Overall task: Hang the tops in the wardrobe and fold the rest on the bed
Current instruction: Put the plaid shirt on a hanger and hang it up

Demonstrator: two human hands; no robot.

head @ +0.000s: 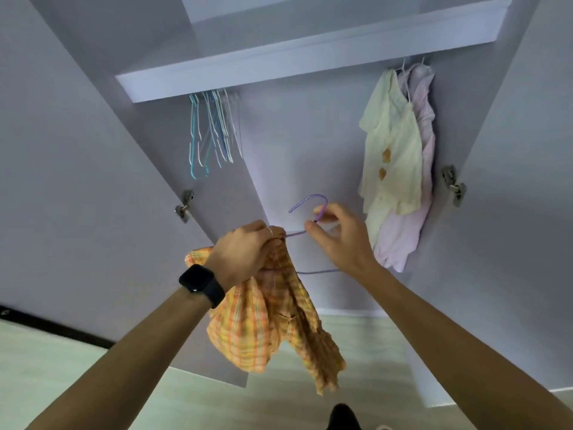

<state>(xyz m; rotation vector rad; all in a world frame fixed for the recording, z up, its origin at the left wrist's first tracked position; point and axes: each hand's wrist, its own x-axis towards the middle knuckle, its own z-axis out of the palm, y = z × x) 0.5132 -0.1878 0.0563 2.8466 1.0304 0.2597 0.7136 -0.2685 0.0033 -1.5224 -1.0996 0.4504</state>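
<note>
I am holding the orange checked top (273, 321) near the open wardrobe (279, 66), my left grip (245, 249) clenching its collar against a purple hanger (307, 197), my right grip (338, 234) pinching the hanger's neck. Two tops (393, 144) are hanging far right, spare hangers (210, 131) far left.

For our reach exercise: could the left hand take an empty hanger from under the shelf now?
Probably not yet: the left hand grips the orange checked top, though nothing stands between it and the empty hangers.
</note>
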